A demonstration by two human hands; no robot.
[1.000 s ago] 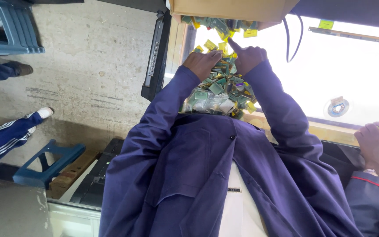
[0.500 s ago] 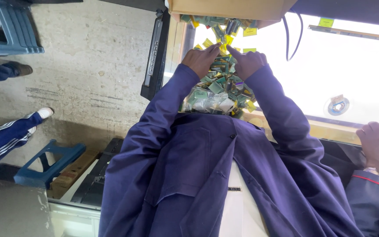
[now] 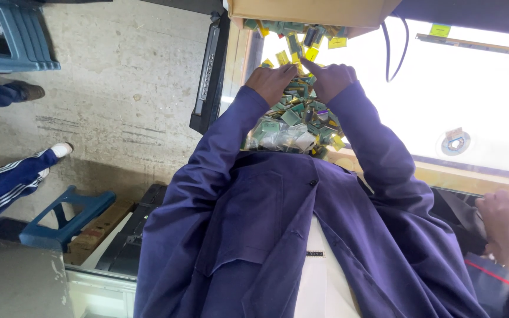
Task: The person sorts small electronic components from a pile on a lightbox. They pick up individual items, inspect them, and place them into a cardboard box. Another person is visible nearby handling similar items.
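Observation:
A heap of small green and yellow flat pieces (image 3: 293,121) lies on a bright white table (image 3: 478,94), some of them in clear bags. My left hand (image 3: 272,82) rests on the heap's far side with its fingers curled down into the pieces. My right hand (image 3: 332,78) sits close beside it, with the index finger stretched towards my left hand and the other fingers bent. Both hands show only their backs, so what is under the fingertips is hidden. Both arms are in dark blue sleeves. A cardboard box (image 3: 313,10) overhangs more pieces just beyond my hands.
A co-worker's hand (image 3: 505,227) rests at the table's near right edge. On the table lie a black cable (image 3: 391,50) and a tape roll (image 3: 455,141). On the concrete floor at left are blue stools (image 3: 66,215), another person's legs (image 3: 13,176) and a long black bar (image 3: 207,76).
My hands have moved together on the far side of the heap, from a little apart to nearly touching. The co-worker's hand has shifted slightly lower.

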